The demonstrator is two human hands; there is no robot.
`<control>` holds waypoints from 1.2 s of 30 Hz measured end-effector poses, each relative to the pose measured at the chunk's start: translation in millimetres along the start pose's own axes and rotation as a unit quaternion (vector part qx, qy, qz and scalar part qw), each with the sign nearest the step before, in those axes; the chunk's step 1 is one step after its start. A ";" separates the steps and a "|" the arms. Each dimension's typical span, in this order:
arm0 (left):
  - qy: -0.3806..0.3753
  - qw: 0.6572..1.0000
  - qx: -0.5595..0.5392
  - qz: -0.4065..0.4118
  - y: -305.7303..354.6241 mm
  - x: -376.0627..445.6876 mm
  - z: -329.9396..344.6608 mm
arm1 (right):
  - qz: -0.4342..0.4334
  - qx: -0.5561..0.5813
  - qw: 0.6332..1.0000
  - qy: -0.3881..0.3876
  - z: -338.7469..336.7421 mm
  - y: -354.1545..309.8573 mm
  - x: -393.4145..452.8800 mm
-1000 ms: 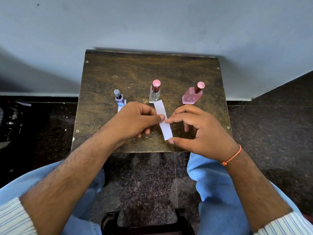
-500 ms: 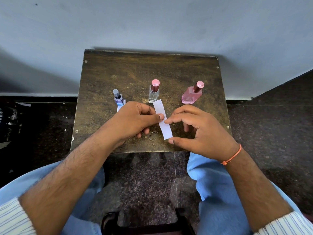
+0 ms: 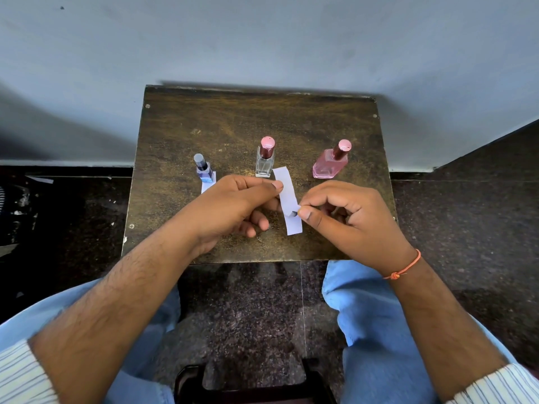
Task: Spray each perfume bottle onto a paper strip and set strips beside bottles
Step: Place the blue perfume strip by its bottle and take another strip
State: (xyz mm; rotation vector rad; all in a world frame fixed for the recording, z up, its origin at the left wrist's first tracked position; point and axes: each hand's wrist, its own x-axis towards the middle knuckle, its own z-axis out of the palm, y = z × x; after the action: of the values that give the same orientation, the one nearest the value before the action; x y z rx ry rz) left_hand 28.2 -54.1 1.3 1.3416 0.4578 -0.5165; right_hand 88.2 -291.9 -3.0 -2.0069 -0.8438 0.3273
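Three perfume bottles stand in a row on a small brown wooden table (image 3: 239, 118): a blue bottle (image 3: 204, 170) at the left, a clear bottle with a pink cap (image 3: 265, 160) in the middle, a pink bottle (image 3: 331, 164) at the right. A white paper strip (image 3: 208, 185) lies beside the blue bottle, partly hidden by my left hand. Both hands hold a second white paper strip (image 3: 287, 199) just in front of the clear bottle. My left hand (image 3: 233, 208) pinches its left edge. My right hand (image 3: 350, 217) pinches its right edge lower down.
The table stands against a pale grey wall (image 3: 262, 39). Dark speckled floor (image 3: 466, 228) surrounds it. My knees in light blue jeans (image 3: 373, 316) sit at the table's near edge, and a dark stool edge (image 3: 250, 383) shows between them.
My right hand has shifted its pinch from the middle of the strip's right edge to a lower spot, its fingers curling in. The strip and left hand have barely moved.
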 end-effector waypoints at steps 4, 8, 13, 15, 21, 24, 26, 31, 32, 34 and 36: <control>-0.041 0.999 -0.034 -0.004 0.1 -1.4 1.1 | 0.043 0.053 0.998 0.008 -2.0 -0.6 -1.0; -0.077 0.996 -0.047 0.005 -0.5 -3.3 4.5 | 0.076 0.134 0.988 0.017 -2.8 -4.9 -0.4; -0.115 0.991 -0.071 -0.001 -1.3 -4.0 7.3 | 0.099 0.184 0.977 0.032 -1.3 -2.0 -0.2; -0.121 0.990 -0.072 -0.005 -1.7 -4.4 6.8 | 0.101 0.197 0.975 0.031 -1.7 -2.1 -0.1; -0.116 0.991 -0.061 -0.012 0.1 -8.5 10.5 | 0.096 0.196 0.975 0.050 1.0 -6.8 -0.1; -0.132 0.988 -0.074 -0.003 0.6 -8.3 10.9 | 0.095 0.195 0.973 0.073 2.1 -11.0 1.2; -0.145 0.986 -0.084 0.005 0.3 -7.7 10.5 | 0.095 0.198 0.972 0.078 2.6 -12.7 1.2; -0.137 0.985 -0.104 0.012 -0.2 -6.1 11.4 | 0.087 0.189 0.974 0.092 6.9 -11.8 0.6; -0.134 0.985 -0.108 0.013 -0.1 -6.3 11.6 | 0.085 0.186 0.974 0.096 7.9 -11.3 1.0; -0.131 0.985 -0.114 0.011 0.5 -6.9 11.7 | 0.082 0.180 0.975 0.097 8.2 -10.6 1.2; -0.135 0.984 -0.115 0.011 0.5 -6.5 11.0 | 0.077 0.173 0.978 0.089 6.1 -9.8 0.9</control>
State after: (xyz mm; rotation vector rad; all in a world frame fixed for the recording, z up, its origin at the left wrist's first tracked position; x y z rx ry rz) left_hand 23.4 -64.3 7.5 1.0357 0.2687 -0.5997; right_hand 81.4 -283.8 1.8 -1.7469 -0.4825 0.3493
